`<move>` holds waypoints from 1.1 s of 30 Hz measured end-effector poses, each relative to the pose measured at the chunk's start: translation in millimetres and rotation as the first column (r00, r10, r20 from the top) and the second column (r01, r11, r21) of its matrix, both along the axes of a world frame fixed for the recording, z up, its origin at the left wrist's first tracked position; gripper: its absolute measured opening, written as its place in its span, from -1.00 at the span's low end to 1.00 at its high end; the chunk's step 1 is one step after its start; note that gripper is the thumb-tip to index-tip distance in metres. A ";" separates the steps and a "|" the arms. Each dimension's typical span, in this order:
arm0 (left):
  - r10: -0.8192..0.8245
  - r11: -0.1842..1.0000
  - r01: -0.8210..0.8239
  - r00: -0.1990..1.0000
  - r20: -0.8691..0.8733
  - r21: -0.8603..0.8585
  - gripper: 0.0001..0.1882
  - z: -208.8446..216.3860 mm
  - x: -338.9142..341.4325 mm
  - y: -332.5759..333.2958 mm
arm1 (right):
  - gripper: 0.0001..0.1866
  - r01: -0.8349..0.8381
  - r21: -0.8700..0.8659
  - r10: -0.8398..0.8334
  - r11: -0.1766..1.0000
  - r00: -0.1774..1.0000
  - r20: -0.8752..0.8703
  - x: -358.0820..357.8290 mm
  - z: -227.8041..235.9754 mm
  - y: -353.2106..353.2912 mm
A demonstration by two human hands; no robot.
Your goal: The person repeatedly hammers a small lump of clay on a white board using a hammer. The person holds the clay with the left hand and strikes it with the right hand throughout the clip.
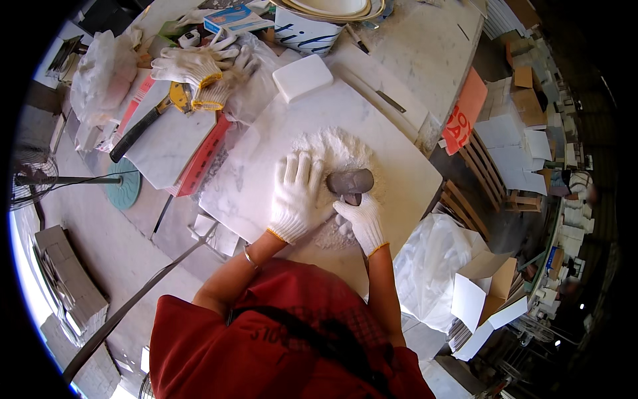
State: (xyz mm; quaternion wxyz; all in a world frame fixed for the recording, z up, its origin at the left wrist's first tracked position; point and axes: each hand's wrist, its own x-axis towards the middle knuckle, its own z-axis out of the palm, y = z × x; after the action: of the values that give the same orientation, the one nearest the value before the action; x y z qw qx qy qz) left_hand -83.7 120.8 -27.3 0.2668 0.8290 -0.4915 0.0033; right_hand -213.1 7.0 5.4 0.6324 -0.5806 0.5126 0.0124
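White powder (pixel 339 149) lies in a loose heap on a pale marble slab (pixel 266 166) that covers the near part of the workbench. Both hands wear white knit gloves with yellow cuffs. Left hand (pixel 297 197): fingers spread and extended, palm pressed flat on the slab at the near-left edge of the powder heap, gripping nothing. Right hand (pixel 360 219): fingers closed around the short handle of a grey mallet (pixel 350 181), whose rounded head lies on its side over the powder, just right of the left hand's fingertips. The handle itself is mostly hidden inside the glove. A white rectangular block (pixel 302 76) rests on the far corner of the slab, well apart from both hands. To the left, a second marble piece (pixel 166 143) sits on a red-edged board, and a tool with a black handle and yellow head (pixel 149 120) lies across it. A spare pair of white gloves (pixel 199 70) rests beside that tool, near a crumpled plastic bag (pixel 103 73). Stacked bowls (pixel 329 13) stand at the far edge of the bench. White tile offcuts and cardboard boxes (pixel 512 133) are piled on the floor to the right. The person wears a red shirt (pixel 279 332).
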 end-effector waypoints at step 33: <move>0.014 0.991 -0.017 0.999 -0.029 -0.129 -0.16 0.3 0.8 0.5 | -0.74 0.005 0.074 -0.007 0.997 1.000 0.022 -2.2 13.2 -3.1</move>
State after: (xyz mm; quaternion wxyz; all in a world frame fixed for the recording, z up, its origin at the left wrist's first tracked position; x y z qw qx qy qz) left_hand -82.9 121.2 -27.1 0.3267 0.8138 -0.4799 0.0258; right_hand -215.4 3.9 18.6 0.6591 -0.5556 0.5063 0.0229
